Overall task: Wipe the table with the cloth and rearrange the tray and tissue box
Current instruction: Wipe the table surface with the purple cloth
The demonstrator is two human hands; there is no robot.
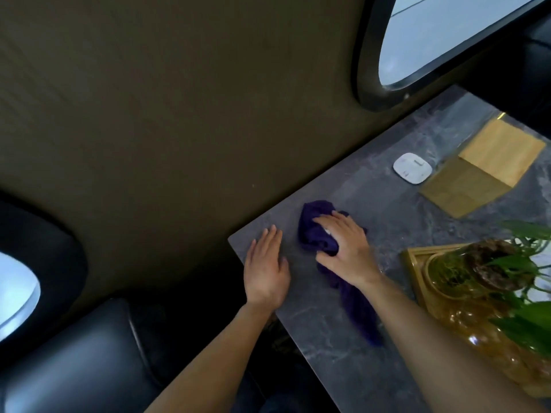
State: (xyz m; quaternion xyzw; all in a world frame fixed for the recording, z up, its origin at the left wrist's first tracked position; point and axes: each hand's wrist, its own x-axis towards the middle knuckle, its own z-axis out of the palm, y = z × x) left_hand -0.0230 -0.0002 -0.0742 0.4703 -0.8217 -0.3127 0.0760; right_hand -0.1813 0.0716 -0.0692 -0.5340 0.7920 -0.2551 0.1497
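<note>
A dark purple cloth (314, 231) lies bunched on the grey marble-look table (387, 213) near its left corner, with a tail trailing toward me. My right hand (346, 248) presses down on the cloth and grips it. Flat on the bare tabletop just left of the cloth rests my left hand (267, 263), fingers spread, holding nothing. A wooden tray (417, 263) stands at the right, carrying a glass vase with a green plant (483, 272). A light wooden tissue box (483, 166) sits at the far right of the table.
A small white rounded device (413, 167) lies between the cloth and the tissue box. Behind the table is a dark brown wall with an oval window (447, 40). A black leather seat (74, 359) is at lower left, below the table edge.
</note>
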